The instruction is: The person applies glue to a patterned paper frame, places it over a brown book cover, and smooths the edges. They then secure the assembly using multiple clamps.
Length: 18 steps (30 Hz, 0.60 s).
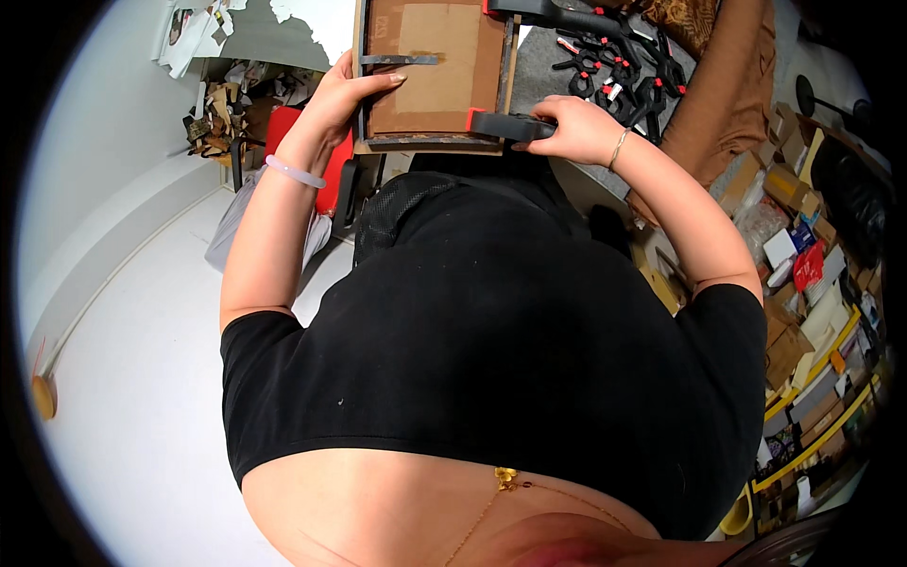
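A shallow rectangular frame (432, 145) with a brown backing is held up in front of me, its far end cut off by the picture's edge. My left hand (345, 94) grips its left side, with the thumb lying flat on the backing near a thin grey strip (397, 60). At the near right corner a black clamp (505, 125) with a red tip sits on the frame's edge. The fingers of my right hand (578, 130) close round this clamp's handle. Farther up the same side, a second black clamp (548, 14) with a red pad reaches over the edge.
Several small black spring clamps (624, 71) lie on a grey surface (540, 71) at right, beside a brown cloth (718, 85). A red chair (331, 189) stands at left, near a pile of scraps (231, 109). Cardboard boxes (789, 184) crowd the far right.
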Available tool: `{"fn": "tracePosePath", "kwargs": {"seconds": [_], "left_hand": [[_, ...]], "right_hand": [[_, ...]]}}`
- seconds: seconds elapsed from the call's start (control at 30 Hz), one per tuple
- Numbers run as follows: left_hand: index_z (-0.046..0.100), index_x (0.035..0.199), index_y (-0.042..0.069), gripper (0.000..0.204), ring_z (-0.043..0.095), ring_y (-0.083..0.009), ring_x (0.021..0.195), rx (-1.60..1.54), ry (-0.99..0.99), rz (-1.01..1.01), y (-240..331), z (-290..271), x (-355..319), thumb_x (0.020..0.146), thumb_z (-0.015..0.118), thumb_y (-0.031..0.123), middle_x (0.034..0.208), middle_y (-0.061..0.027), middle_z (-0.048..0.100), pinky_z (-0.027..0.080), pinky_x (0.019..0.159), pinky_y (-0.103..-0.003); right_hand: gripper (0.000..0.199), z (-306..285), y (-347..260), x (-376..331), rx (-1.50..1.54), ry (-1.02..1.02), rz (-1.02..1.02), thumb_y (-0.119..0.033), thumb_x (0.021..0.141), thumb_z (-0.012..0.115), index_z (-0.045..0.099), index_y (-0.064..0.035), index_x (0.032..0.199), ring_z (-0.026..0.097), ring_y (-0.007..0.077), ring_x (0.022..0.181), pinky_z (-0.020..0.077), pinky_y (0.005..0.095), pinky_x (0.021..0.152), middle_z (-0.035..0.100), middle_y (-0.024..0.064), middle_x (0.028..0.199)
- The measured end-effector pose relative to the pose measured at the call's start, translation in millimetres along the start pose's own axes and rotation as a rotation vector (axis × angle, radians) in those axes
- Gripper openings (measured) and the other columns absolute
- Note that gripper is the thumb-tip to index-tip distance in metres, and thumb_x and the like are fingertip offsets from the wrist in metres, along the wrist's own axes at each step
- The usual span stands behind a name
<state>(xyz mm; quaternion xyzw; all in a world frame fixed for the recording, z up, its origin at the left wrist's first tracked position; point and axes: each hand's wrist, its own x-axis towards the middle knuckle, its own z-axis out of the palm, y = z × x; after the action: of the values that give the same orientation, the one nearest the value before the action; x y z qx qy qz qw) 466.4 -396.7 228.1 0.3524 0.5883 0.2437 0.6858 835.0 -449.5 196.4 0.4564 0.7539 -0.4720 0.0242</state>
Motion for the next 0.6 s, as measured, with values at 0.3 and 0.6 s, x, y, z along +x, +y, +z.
{"fn": "tracePosePath", "kwargs": {"seconds": [0.3, 0.6], "left_hand": [[0.057, 0.131, -0.001, 0.056, 0.071, -0.0184, 0.105, -0.036, -0.011, -0.011, -1.8, 3.0, 2.1, 0.084, 0.085, 0.006, 0.117, -0.0111, 0.073, 0.056, 0.097, -0.033], [0.057, 0.132, -0.001, 0.057, 0.070, -0.0190, 0.106, 0.004, -0.004, -0.014, 7.4, 9.8, 3.6, 0.083, 0.085, 0.005, 0.118, -0.0114, 0.072, 0.056, 0.097, -0.033]], "right_hand": [[0.068, 1.6, 5.8, -0.5, -0.001, -0.049, 0.042, -0.060, 0.081, 0.076, 0.074, -0.0021, 0.116, 0.068, 0.0371, 0.110, 0.0540, 0.0433, 0.096, 0.071, 0.0195, 0.114], [0.065, -4.7, 3.2, -4.9, 0.018, -0.047, 0.042, -0.058, 0.081, 0.077, 0.074, -0.0017, 0.114, 0.066, 0.0373, 0.109, 0.0527, 0.0434, 0.096, 0.069, 0.0198, 0.111]]}}
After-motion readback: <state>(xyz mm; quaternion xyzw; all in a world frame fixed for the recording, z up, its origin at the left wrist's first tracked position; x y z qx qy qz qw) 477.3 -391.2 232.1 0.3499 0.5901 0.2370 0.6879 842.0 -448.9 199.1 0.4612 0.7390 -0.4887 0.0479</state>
